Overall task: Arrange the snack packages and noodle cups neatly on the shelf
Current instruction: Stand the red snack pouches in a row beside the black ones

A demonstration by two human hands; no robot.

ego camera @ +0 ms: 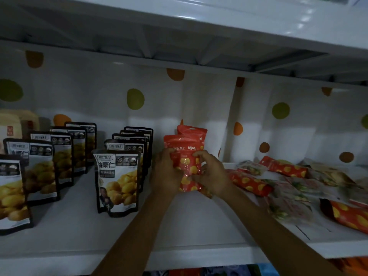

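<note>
Both hands are holding a red chestnut pouch (187,156) upright in the middle of the white shelf (199,226), its bottom edge sitting at or just above the shelf board. The left hand (166,174) is gripping the pouch's left edge with curled fingers, and the right hand (212,176) is pinching its right edge, thumb on the front face and fingers wrapping behind. A second red pouch (194,131) is standing just behind the first, its top showing above it; whether the two are touching cannot be told.

To the left, black chestnut pouches are standing upright in two rows running front to back: the nearer row (117,182) is just beside the left hand, and the farther row (39,166) is reaching to the left edge of the view. A tan package (10,126) is sitting behind that row at the far left.

To the right, more red packs (249,183) are lying flat and mixed with clear-wrapped snack packs (288,206) in a loose heap. A white backing with orange and green dots (135,98) is hanging behind the shelf, and an upper shelf (199,16) is spanning above.
</note>
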